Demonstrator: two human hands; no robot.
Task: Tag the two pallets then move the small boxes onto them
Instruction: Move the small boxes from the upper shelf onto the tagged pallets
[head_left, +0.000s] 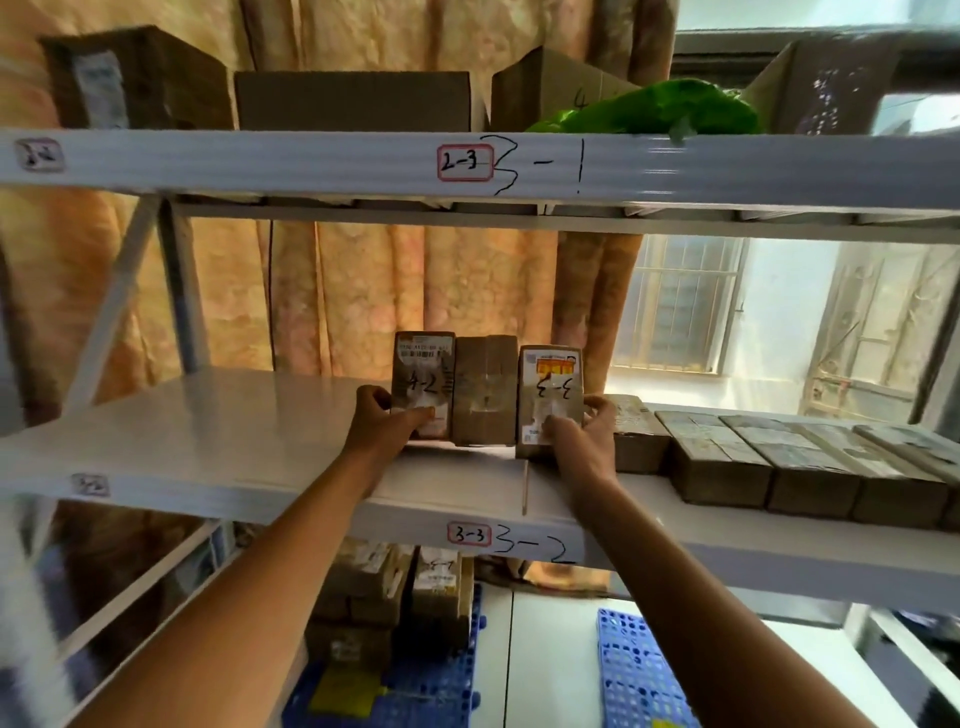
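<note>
Three small brown boxes stand upright on the middle white shelf (208, 447). My left hand (387, 415) grips the left box marked "4-2" (423, 374), fingers behind it and thumb on its front. My right hand (582, 426) grips the right box marked "3-3" (551, 384) the same way. An unmarked box (485, 389) stands between them, untouched. Below the shelf, a blue pallet (441, 691) on the left carries several stacked boxes (395, 597). A second blue pallet (639, 670) lies to the right, with only something small and yellow at its near edge.
A row of several flat brown boxes (779, 457) lies on the shelf right of my right hand. The upper shelf beam (311, 161) reads "2-3" and "3-1" and holds larger cartons (353, 98) and a green bag (665, 109). A curtain and window stand behind.
</note>
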